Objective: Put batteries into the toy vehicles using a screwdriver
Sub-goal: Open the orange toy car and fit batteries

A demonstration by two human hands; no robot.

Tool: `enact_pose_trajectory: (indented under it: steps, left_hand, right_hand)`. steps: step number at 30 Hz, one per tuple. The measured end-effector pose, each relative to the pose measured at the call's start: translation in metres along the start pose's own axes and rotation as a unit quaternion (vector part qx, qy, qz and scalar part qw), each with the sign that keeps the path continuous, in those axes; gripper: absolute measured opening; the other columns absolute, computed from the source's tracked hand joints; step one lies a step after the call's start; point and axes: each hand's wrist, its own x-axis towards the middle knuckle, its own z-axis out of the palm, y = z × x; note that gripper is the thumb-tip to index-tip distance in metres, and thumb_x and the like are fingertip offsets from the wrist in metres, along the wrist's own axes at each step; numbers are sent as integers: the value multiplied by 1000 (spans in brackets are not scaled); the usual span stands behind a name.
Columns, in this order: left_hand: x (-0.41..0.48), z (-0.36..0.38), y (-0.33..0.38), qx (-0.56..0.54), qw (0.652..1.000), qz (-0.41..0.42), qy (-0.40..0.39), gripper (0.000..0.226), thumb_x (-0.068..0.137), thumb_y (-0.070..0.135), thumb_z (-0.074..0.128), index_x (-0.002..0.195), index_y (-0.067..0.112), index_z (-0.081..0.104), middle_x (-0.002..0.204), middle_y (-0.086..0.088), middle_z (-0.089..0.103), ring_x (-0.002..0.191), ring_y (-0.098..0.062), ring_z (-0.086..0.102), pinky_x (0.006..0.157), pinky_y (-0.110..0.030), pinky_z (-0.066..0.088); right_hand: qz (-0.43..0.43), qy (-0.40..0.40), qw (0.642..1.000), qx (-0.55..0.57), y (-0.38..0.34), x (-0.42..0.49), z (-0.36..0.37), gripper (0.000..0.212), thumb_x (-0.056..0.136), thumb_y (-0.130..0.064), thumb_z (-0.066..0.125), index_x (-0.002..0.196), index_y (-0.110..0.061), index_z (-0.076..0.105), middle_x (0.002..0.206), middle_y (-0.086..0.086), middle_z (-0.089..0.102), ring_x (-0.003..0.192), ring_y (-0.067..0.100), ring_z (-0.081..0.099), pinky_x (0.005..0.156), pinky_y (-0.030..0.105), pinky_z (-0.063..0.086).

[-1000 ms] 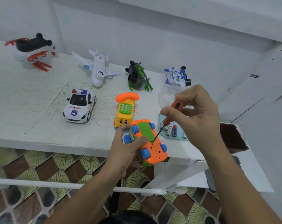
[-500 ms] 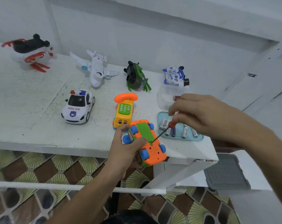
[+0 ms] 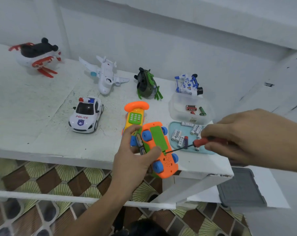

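Left hand [image 3: 132,160]: grips the orange car [image 3: 166,165] from its left side, thumb lying across the underside. The car is upside down with its blue wheels up, at the front edge of the surface [image 3: 33,116] and partly overhanging it. A green cover [image 3: 158,137] sits in place on the underside.

Right hand [image 3: 251,137]: fingers pinch the red handle of the screwdriver [image 3: 200,142]. The dark shaft runs left and slightly down, and the tip meets the near edge of the cover, just beside the left thumb.

Batteries [image 3: 177,135]: loose in a teal tray [image 3: 170,132] just right of the car and under the screwdriver. More lie in a clear tub [image 3: 175,103] directly behind the tray.

Other items on the surface: a yellow phone toy [image 3: 135,116] touching or just behind the car; a police car [image 3: 86,116] to its left; along the back, a red-and-white toy [image 3: 37,55], a white plane [image 3: 105,77], a green toy [image 3: 146,84] and a blue-and-white toy [image 3: 188,85].
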Motion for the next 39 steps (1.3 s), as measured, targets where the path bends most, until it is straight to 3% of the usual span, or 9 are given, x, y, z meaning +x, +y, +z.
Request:
enact_pose_trajectory:
  steps: [7,12,19,23,25,28,32,35,39]
  left_hand:
    - [10,-17,41,51,985,156,59,61,68,26,81,112,53,49,92,29,68,82,9,66,65,-41,62]
    - [20,-23,48,118,965,224,73,68,71,17,80,111,58,44,94,25,67,78,3,70,58,-13,54]
    - [37,-33,51,135,944,283,103,67,69,18,83,115,51,47,98,21,68,72,5,69,58,-9,51]
    - [49,-39,54,149,936,302,105,70,71,5,81,115,47,48,96,21,67,78,9,67,60,-6,50]
    - [53,-42,55,161,930,313,106,73,71,5,82,111,53,45,95,16,67,77,6,67,61,-6,50]
    - [62,-47,56,181,919,334,104,79,70,5,83,107,61,43,96,17,65,82,5,66,64,-5,49]
    - [71,-47,58,192,914,344,91,79,68,12,84,106,67,42,92,28,64,82,4,67,65,-11,54]
    - [75,-44,59,196,916,341,80,72,63,24,76,104,70,40,97,37,60,85,6,66,67,-12,55]
    - [82,-45,59,179,921,340,67,66,59,33,74,107,66,42,97,31,62,84,1,68,64,-14,55]
  right_hand:
    - [69,91,989,91,-12,-1,20,44,97,-49,29,88,-21,61,74,-11,58,59,9,53,53,23,44]
    - [131,82,981,116,-30,11,26,48,96,-53,22,83,-24,58,66,-14,52,55,5,41,53,27,40]
    - [227,53,929,288,-49,28,40,37,95,-46,34,82,-18,56,64,-5,53,61,11,48,59,27,36]
    - [272,31,875,400,-53,39,49,32,98,-38,39,84,-19,61,57,-5,50,48,5,43,48,20,32]
    - [310,3,778,546,-57,44,52,31,101,-33,41,83,-15,60,53,-7,41,40,6,30,41,21,26]
    - [365,-45,548,751,-59,51,50,29,101,-31,43,86,-10,56,54,-3,32,42,9,17,38,15,15]
    - [381,-93,410,823,-54,57,52,25,97,-33,49,85,-12,57,54,-2,30,42,7,13,36,11,11]
    - [366,-96,430,819,-52,61,58,21,94,-27,57,80,-16,44,55,-1,34,44,8,14,34,12,13]
    - [359,-9,556,750,-48,63,70,20,95,-21,60,83,-11,47,66,2,43,45,11,24,38,20,20]
